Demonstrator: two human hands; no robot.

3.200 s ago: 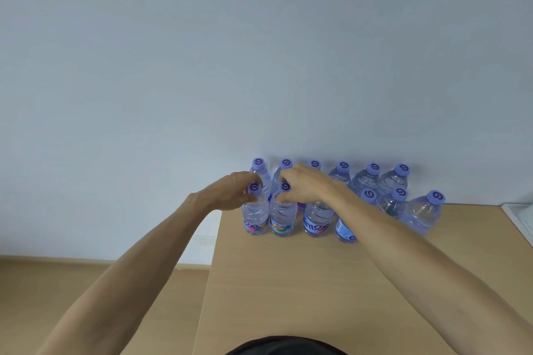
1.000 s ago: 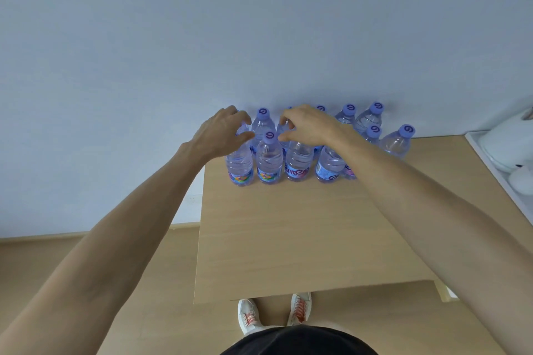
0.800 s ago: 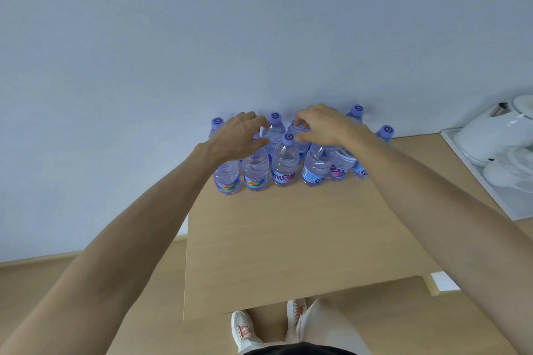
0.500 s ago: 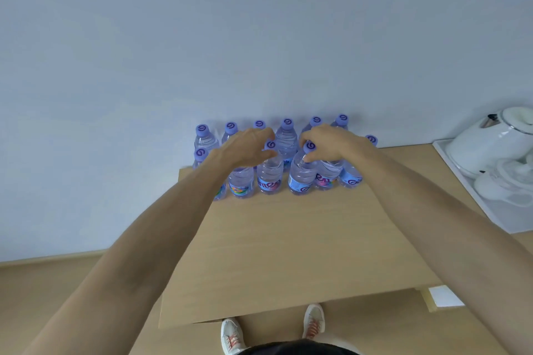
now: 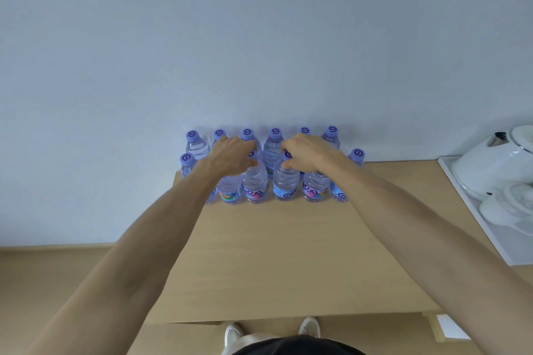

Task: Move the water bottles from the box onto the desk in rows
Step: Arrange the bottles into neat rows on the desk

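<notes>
The worktop (image 5: 288,253) was seen filling the lower middle of the frame, its far edge set against the wall. At that far edge, in the centre of the frame, the water bottles (image 5: 271,161) were stood upright in two rows, long axes vertical, caps up, the rows running left to right across the picture. No box was seen anywhere in the frame. At the right edge a white tray (image 5: 487,236) with a white kettle (image 5: 496,170) was seen, well apart from the bottles.

Both arms were stretched up the frame to the front row, so the bottles lay directly ahead of and under the hands. The left hand (image 5: 230,157) was laid over the top of a front-row bottle (image 5: 254,181) just left of centre, fingers curled down about its neck; whether the cap was truly gripped could not be told. The right hand (image 5: 307,153) was curled over the neighbouring bottle (image 5: 285,181), its cap appearing pinched between the fingertips (image 5: 285,163). Neither hand was judged nearer; each was matched to its own bottle.
</notes>
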